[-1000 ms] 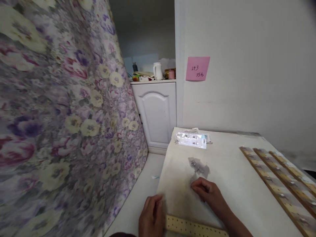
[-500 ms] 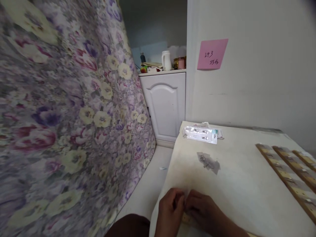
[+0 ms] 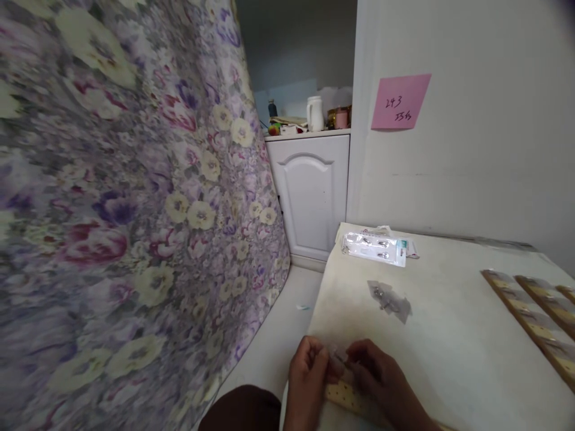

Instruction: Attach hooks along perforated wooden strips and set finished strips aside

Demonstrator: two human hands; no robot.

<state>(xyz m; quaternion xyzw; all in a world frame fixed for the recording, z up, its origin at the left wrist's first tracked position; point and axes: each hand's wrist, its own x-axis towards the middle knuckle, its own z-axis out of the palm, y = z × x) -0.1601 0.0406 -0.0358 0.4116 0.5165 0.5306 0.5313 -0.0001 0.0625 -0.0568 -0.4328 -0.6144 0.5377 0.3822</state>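
Note:
At the table's near edge, my left hand (image 3: 309, 374) pinches a small clear plastic piece (image 3: 336, 353), perhaps a little bag, between thumb and fingertips. From the other side my right hand (image 3: 381, 380) has its fingers closed on the same piece. Whatever sits inside the plastic is too small and blurred to name. Just below both hands lies a pale yellow strip with rows of dark holes (image 3: 344, 395), partly covered by my right hand. Farther up the table is a small heap of translucent grey packets with shiny metal bits (image 3: 390, 301).
A clear blister pack with metal pieces (image 3: 375, 248) lies at the table's far left corner. Several brown-edged yellow strips (image 3: 534, 323) lie on the right. A flowered curtain (image 3: 157, 227) hangs at left, and a white cabinet (image 3: 312, 197) stands behind. One knee (image 3: 242, 410) shows below.
My hands have drawn slightly apart, so the clear plastic between them and more of the holed strip now show. The whole view has shifted a little.

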